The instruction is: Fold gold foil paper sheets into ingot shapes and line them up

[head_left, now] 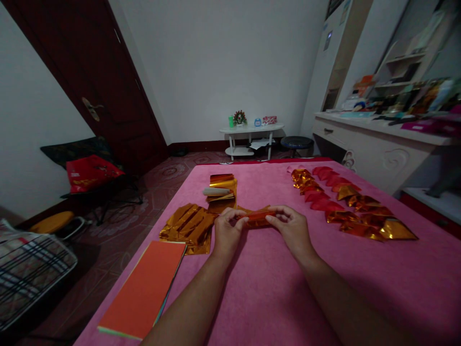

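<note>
Left hand [228, 228] and right hand [291, 227] pinching orange foil [256, 219] at opposite ends, over pink cloth [261, 283]; gold sheets [189, 223] beside left hand.

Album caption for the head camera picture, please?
Left hand and right hand hold shiny orange foil over a pink surface.

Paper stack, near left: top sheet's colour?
Plain orange; the top sheet shows in the head view, the only one.
</note>
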The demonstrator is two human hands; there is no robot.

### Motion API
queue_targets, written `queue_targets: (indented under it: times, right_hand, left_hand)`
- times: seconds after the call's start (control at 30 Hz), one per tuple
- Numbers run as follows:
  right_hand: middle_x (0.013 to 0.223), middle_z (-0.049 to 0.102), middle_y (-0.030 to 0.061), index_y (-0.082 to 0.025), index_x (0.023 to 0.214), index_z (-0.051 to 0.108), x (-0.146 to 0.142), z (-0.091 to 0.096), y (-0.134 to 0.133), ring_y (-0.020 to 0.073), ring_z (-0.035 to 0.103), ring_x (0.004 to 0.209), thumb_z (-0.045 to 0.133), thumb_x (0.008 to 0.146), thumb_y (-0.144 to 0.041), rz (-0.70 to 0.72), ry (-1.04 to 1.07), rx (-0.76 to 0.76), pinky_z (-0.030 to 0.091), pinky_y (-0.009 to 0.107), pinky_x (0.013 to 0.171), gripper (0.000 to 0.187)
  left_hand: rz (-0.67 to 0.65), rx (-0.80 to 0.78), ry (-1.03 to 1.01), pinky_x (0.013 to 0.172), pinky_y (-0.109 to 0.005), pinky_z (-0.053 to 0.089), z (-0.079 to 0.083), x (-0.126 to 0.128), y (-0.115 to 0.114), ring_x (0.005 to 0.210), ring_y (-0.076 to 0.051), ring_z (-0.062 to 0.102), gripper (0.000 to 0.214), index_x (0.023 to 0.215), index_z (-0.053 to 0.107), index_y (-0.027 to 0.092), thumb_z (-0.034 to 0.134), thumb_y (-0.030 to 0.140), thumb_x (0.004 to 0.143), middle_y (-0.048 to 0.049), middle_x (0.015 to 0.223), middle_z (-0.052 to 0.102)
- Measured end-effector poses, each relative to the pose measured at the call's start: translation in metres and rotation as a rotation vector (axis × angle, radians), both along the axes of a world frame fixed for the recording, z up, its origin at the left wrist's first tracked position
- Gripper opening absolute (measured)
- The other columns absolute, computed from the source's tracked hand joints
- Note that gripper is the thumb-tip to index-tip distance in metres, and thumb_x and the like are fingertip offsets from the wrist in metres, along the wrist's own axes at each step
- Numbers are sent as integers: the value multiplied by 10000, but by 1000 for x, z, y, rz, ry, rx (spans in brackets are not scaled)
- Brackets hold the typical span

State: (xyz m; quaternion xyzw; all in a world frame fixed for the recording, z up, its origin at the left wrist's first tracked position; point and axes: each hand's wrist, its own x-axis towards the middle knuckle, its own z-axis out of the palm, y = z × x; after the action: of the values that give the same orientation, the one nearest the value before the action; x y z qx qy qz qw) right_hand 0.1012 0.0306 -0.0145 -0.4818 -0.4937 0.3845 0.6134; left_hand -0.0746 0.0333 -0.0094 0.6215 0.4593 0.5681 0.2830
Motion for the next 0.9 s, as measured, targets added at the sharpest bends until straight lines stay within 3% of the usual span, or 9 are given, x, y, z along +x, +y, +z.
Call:
queue_targets:
  times: [0.23, 0.37, 0.43, 0.53, 0.6, 0.7, 0.9]
  right_hand:
    - [842, 605, 29, -194, 697, 696, 5, -1, 2, 169, 581, 778, 729, 673, -223, -106, -241, 229, 459, 272, 662, 51]
    - [798, 622, 19, -195, 719, 685, 3, 2, 0, 144, 557, 665, 711, 690, -196, -99, -255, 232, 428, 260, 577, 39]
    - [802, 650, 23, -199, 727, 678, 2, 7, -4, 160, 595, 721, 678, 722, -173, -107, -252, 279, 458, 273, 639, 26]
    - [887, 681, 40, -204, 691, 665, -1, 14, -8, 181, 631, 853, 616, 769, -136, -118, -261, 414, 482, 306, 779, 115]
    - [930, 690, 47, -207, 673, 659, -2, 15, -9, 185, 636, 895, 593, 778, -122, -117, -280, 459, 483, 319, 824, 151]
    - [959, 696, 52, -212, 703, 665, 0, 9, -6, 193, 642, 916, 581, 772, -135, -86, -293, 397, 498, 318, 814, 134]
    - [811, 715, 18, -219, 693, 681, 9, -16, 7, 178, 668, 788, 449, 656, -51, 34, -436, 79, 519, 302, 769, 289]
  left_hand:
    - [80, 116, 55, 916, -345, 426, 1, -1, 1, 1034, -215, 548, 67, 709, 737, 205, 700, 150, 699, -54, 1031, 583]
    - [10, 32, 38, 768, -311, 465, 1, 0, 0, 782, -175, 604, 84, 731, 713, 189, 663, 121, 724, -21, 776, 655]
    - [18, 101, 63, 765, -305, 459, 6, -1, -3, 767, -168, 600, 110, 727, 703, 194, 643, 102, 739, -11, 747, 665]
    - [49, 299, 156, 859, -320, 434, 15, -3, -6, 900, -174, 583, 158, 707, 702, 212, 633, 76, 748, -14, 868, 689]
    - [64, 347, 217, 881, -326, 424, 17, -4, -6, 926, -174, 573, 184, 710, 706, 222, 628, 60, 748, -9, 895, 694]
    - [78, 286, 318, 864, -330, 429, 11, -7, -2, 902, -177, 579, 201, 707, 714, 225, 623, 49, 738, -7, 875, 709]
    - [-1, 52, 637, 797, -311, 440, 1, -7, 0, 808, -173, 613, 311, 666, 721, 216, 522, -22, 660, 1, 828, 731]
